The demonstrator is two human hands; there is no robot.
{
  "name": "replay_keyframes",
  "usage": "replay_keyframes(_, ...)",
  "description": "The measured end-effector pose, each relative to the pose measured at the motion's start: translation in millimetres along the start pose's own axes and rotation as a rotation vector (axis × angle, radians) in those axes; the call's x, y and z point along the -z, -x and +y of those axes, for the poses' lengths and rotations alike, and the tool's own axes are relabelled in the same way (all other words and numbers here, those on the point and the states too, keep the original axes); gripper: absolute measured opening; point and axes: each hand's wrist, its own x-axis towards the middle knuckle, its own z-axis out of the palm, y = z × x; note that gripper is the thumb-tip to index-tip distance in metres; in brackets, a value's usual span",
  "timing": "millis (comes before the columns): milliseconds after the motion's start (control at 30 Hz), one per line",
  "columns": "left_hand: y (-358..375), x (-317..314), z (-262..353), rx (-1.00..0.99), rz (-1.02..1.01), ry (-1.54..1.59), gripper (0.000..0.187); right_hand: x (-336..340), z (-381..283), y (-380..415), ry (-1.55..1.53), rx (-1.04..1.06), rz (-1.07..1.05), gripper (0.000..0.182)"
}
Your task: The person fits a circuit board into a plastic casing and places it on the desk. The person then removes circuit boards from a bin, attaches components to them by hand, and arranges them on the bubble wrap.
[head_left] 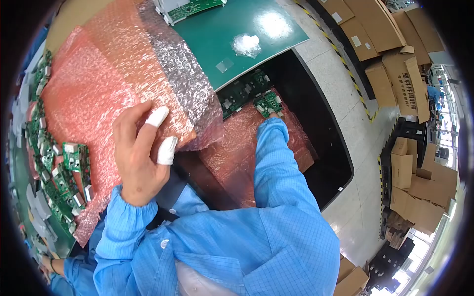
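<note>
My left hand (139, 155), with white finger cots on two fingertips, lies against a sheet of pink bubble wrap (94, 74). Its thumb and index finger are apart, and I see nothing held between them. My right arm reaches down into a black bin (328, 163). There my right hand (274, 116), mostly covered by the blue sleeve, grips the near edge of a green circuit board (268, 102). Below that board, more pink bubble wrap (232, 143) lines the bin. Further circuit boards (249, 85) stand in the shadow by the bin's far side.
A green tabletop (207, 39) carries a clear crumpled plastic piece (246, 45) and a white-framed board (190, 9). Several circuit boards (61, 172) crowd the left side. Another person's hand (47, 264) shows at lower left. Cardboard boxes (402, 81) stand beyond the floor tape.
</note>
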Motion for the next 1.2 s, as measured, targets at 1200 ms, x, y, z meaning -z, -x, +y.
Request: replay_keyframes(1200,9,5,55,0.280,-0.040,0.964,0.025,116,-91,303,-0.387,0.279,-1.045,0.049)
